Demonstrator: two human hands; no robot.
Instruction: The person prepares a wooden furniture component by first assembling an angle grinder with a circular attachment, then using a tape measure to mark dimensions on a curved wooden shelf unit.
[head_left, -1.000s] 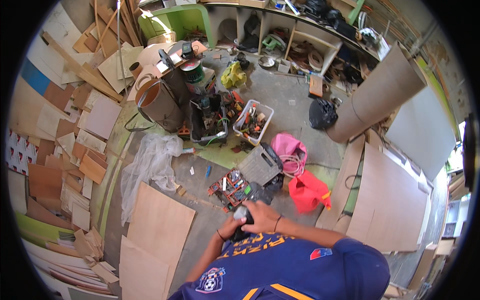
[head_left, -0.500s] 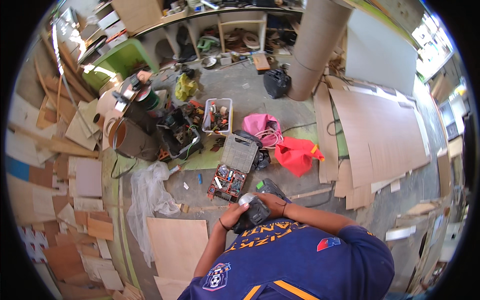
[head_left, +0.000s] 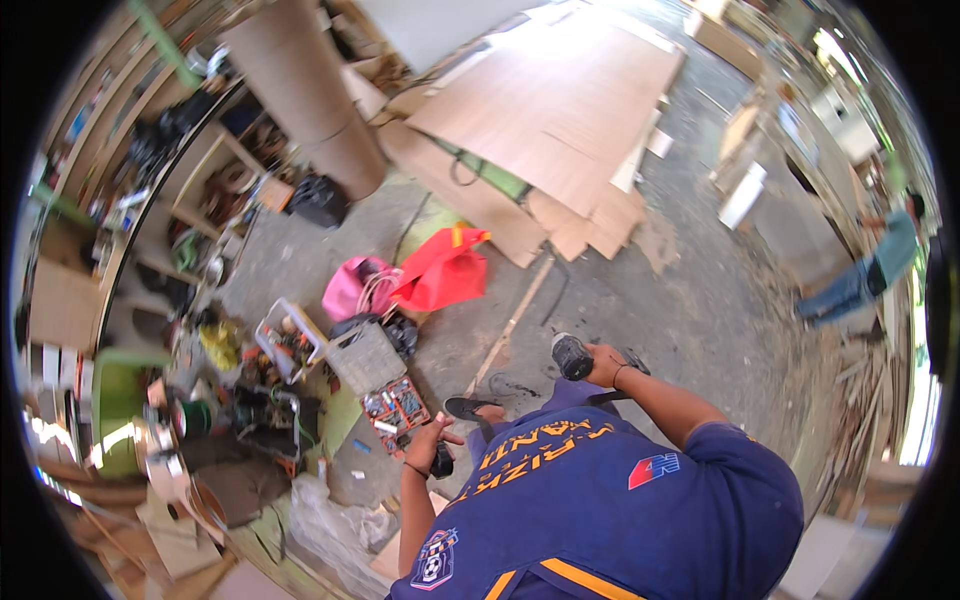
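Note:
My right hand (head_left: 604, 366) is closed around a cordless drill (head_left: 573, 358). The drill has a black body and a greyish front end, and it is held out over the floor, right of centre. Left and lower, my left hand (head_left: 428, 442) is apart from the drill, with a finger or two stretched out to the right. A small black object (head_left: 441, 461) shows against its lower fingers; I cannot make out its kind. Just beyond that hand lies an open organizer case (head_left: 396, 404), its compartments full of small parts and its grey lid (head_left: 364, 358) folded back.
A red bag (head_left: 445, 272) and a pink bag (head_left: 352, 288) lie beyond the case. Large wooden sheets (head_left: 550, 105) cover the far floor. A thick brown tube (head_left: 310, 110) stands far left. Clear plastic sheeting (head_left: 330, 525) lies lower left. Another person (head_left: 885, 262) stands far right.
My view has swung to the right. My hands, together at the drill before, have parted: the right carries the drill to the right, and the left has come away from it.

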